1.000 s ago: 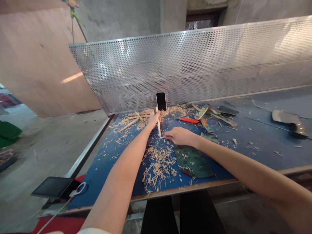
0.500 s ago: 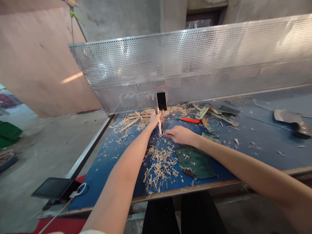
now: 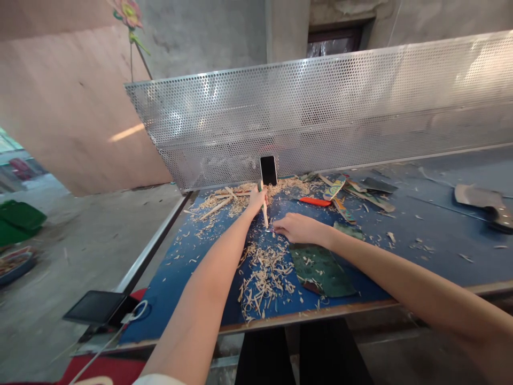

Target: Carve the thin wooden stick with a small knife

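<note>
My left hand (image 3: 256, 201) is closed around a narrow pale wooden strip (image 3: 265, 215) with a green upper end, its lower end slanting down toward me. Just right of that end, my right hand (image 3: 297, 228) pinches a small thin blade (image 3: 270, 230). Most of the blade is hidden by the fingers, and the blade's tip lies close to the strip's lower end; whether they touch I cannot tell. Curled wood shavings (image 3: 265, 275) lie in a heap below both hands on the blue tabletop (image 3: 176, 286). Beneath my right forearm rests a dark green sheet (image 3: 324, 272).
A phone (image 3: 268, 171) leans against the perforated metal panel (image 3: 224, 123) behind the table. An orange-handled knife (image 3: 315, 201) lies beyond my right hand, near coloured scraps (image 3: 335, 188). At the left edge sits a dark screen (image 3: 96, 307) with a white cable.
The camera view has shifted slightly, so the scene sits a little lower and to the right. My right hand and the blade have come slightly nearer to me; both grips are unchanged.
</note>
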`<state>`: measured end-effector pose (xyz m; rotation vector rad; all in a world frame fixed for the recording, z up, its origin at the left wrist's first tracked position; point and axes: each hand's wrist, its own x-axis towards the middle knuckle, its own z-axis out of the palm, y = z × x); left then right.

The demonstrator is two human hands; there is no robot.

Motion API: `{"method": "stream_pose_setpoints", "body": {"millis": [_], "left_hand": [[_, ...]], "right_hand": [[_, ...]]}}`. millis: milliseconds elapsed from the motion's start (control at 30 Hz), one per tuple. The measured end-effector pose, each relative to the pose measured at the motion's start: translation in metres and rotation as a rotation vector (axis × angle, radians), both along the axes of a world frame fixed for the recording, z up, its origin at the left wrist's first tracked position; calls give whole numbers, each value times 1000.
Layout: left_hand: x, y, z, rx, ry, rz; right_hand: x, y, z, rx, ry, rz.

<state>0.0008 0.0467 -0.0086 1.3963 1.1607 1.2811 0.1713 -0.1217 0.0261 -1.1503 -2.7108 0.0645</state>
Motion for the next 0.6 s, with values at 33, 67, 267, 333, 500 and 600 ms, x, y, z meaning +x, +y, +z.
{"method": "stream_pose_setpoints", "body": {"millis": [33, 67, 267, 333, 500, 600], "left_hand": [[0, 1, -1, 4, 6, -1], [0, 1, -1, 10, 15, 3], [0, 4, -3, 5, 8, 5], [0, 5, -4, -8, -28, -6], [-1, 7, -6, -48, -178, -59], [-1, 7, -5, -93, -238, -74]], "right_hand": [[1, -1, -2, -5, 10, 2], [2, -1, -4, -5, 18, -2], [8, 5, -7, 32, 19, 12], [10, 8, -5, 32, 33, 6], [14, 13, -4, -4, 120, 2], [17, 15, -6, -4, 157, -2]]}}
